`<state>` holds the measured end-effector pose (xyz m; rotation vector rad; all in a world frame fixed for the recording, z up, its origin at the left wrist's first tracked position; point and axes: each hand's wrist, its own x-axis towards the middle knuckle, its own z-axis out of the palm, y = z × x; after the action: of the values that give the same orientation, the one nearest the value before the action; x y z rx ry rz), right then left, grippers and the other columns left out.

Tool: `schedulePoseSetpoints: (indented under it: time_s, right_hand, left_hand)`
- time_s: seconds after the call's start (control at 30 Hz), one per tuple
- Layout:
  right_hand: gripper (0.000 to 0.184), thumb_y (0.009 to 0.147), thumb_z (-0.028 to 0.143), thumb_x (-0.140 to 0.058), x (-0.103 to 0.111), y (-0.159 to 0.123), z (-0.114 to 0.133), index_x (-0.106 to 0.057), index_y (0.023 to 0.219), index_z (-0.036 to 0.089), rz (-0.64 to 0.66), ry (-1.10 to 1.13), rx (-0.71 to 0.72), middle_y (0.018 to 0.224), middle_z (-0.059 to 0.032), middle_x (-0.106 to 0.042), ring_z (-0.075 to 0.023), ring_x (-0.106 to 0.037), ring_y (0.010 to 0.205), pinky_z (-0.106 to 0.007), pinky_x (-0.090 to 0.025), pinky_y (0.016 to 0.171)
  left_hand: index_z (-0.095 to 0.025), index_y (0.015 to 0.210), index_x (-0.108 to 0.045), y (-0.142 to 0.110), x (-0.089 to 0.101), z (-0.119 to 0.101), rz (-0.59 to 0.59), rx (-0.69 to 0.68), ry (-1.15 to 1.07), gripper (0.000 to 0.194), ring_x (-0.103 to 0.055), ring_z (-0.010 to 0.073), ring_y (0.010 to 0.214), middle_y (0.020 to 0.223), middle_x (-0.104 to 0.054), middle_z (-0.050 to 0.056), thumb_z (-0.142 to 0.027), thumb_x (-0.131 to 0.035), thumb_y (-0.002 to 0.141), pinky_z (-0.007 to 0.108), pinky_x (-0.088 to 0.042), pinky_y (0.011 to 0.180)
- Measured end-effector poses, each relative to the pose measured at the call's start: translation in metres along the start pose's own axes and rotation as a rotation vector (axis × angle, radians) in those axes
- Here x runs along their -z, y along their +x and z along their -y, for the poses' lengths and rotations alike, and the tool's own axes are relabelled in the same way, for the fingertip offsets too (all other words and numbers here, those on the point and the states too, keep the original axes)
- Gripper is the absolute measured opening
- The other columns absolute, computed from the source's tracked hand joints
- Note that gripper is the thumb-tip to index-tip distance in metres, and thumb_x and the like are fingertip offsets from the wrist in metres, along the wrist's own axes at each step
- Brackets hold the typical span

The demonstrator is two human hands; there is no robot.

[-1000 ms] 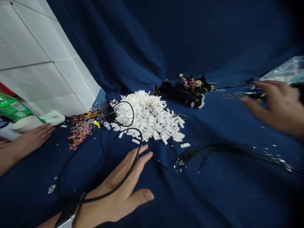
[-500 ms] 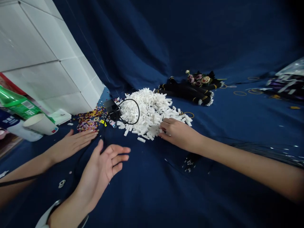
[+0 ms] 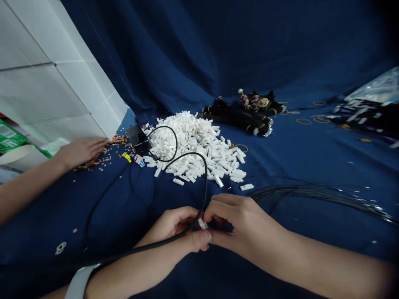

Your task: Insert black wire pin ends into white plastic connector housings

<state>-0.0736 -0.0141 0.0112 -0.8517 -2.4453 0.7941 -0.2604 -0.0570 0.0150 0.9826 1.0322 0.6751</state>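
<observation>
My left hand [image 3: 183, 232] and my right hand [image 3: 240, 218] meet in the near middle, fingertips pinched together round a small white plastic piece [image 3: 202, 224]. Fingers cover part of that piece. Just beyond them lies a large heap of similar white pieces [image 3: 193, 145], with a few strays at its near edge. A black cable [image 3: 204, 178] loops up from the heap and passes over my left hand and forearm. To the right of my right hand, a bundle of thin black cords [image 3: 311, 192] with shiny tips lies on the dark blue cloth [image 3: 280, 162].
At left, another person's hand [image 3: 82, 153] rests over scattered coloured confetti-like bits [image 3: 121, 141]. A paper cup [image 3: 23, 158] and green bottle [image 3: 11, 137] stand by white tiles [image 3: 75, 91]. Behind the heap lie black bundled cords [image 3: 240, 119], artificial flowers [image 3: 255, 101] and rubber bands [image 3: 304, 121].
My right hand has drawn back from the heap toward me with a white piece. My left hand has moved right and closed on it too. The other person's hand has shifted left and away.
</observation>
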Motion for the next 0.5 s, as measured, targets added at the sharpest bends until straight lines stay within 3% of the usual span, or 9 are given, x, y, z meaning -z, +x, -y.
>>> schedulePoseSetpoints:
  time_s: [0.13,0.27,0.37,0.43,0.5]
  right_hand:
    - [0.019,0.082,0.031,-0.073,0.002,-0.005,0.001,-0.06,0.085,0.017,0.021,0.038,0.076,0.082,0.0006,-0.061,-0.0073,-0.056,0.068,-0.018,-0.043,0.059]
    - [0.043,0.065,0.047,-0.083,0.008,-0.006,0.004,-0.056,0.084,0.018,0.012,0.029,0.083,0.08,0.0021,-0.061,-0.0079,-0.055,0.067,-0.018,-0.042,0.056]
    - [0.043,0.075,0.055,-0.073,0.018,-0.003,-0.004,-0.05,0.077,0.018,-0.111,-0.077,0.065,0.068,0.0036,-0.054,-0.0066,-0.049,0.057,-0.018,-0.04,0.048]
    - [0.038,0.084,0.053,-0.065,0.024,0.005,-0.015,-0.05,0.087,0.018,-0.229,-0.179,0.062,0.073,0.0012,-0.055,-0.0077,-0.05,0.057,-0.019,-0.042,0.048]
    - [0.045,0.086,0.047,-0.064,0.029,0.02,-0.026,-0.048,0.115,0.017,-0.275,-0.262,0.086,0.102,-0.0079,-0.057,-0.0105,-0.055,0.068,-0.022,-0.047,0.053]
  left_hand:
    - [-0.015,0.088,-0.069,-0.002,0.0,0.003,-0.017,0.031,-0.056,0.027,-0.065,0.0146,0.077,0.08,-0.067,0.0,-0.033,-0.083,0.072,0.025,-0.05,0.073]
    - [-0.018,0.089,-0.071,-0.007,0.002,0.005,-0.107,0.06,-0.007,0.024,-0.066,0.0167,0.08,0.08,-0.069,0.001,-0.038,-0.077,0.078,0.026,-0.049,0.072]
    - [-0.018,0.085,-0.071,-0.01,0.01,0.009,-0.118,0.07,0.072,0.025,-0.067,0.0172,0.077,0.078,-0.071,0.002,-0.042,-0.076,0.077,0.026,-0.047,0.07]
    - [-0.019,0.083,-0.071,-0.014,0.016,0.013,-0.134,0.081,0.145,0.026,-0.067,0.0184,0.077,0.08,-0.072,0.003,-0.044,-0.076,0.076,0.027,-0.046,0.069]
    - [-0.021,0.083,-0.071,-0.023,0.02,0.017,-0.166,0.086,0.206,0.027,-0.069,0.0198,0.078,0.088,-0.074,0.004,-0.047,-0.075,0.076,0.028,-0.047,0.068]
